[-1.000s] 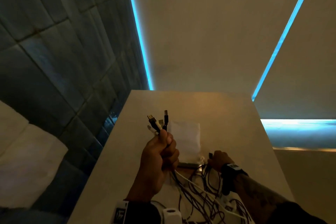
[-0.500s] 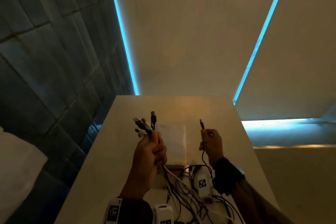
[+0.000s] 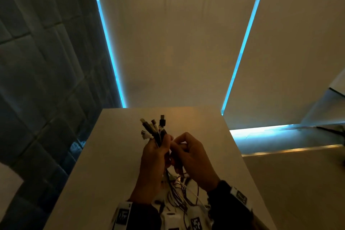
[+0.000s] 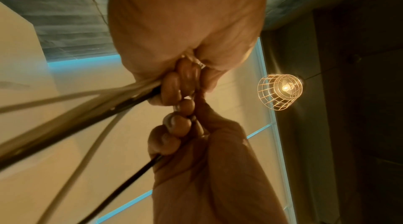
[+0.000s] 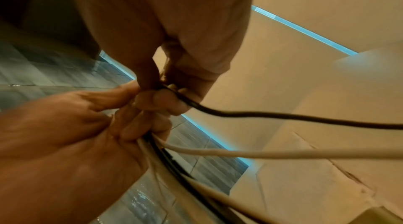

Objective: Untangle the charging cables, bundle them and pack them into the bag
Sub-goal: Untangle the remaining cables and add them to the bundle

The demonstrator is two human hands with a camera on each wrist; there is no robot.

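hands meet above the surface (image 3: 115,155), knuckles touching. left hand (image 3: 155,157) is closed in a fist around a bunch of charging cables (image 3: 158,134); black and white connector ends fan out above the fist, and the cords drop from beneath it toward the person. in the left wrist view the left hand fingers (image 4: 172,86) curl over black and pale cords. right hand (image 3: 190,158) has its fingers curled and pinches a single black cable (image 5: 261,115) just beside the bunch; in the right wrist view this cable leaves the fingertips (image 5: 161,98) and runs off to the right edge, with a white cable (image 5: 261,152) running below it from the left fist. loose cord tangle (image 3: 179,194) lies on the surface under both wrists. bag is hidden behind the hands. caged lamp (image 4: 280,90) glows in the left wrist view.
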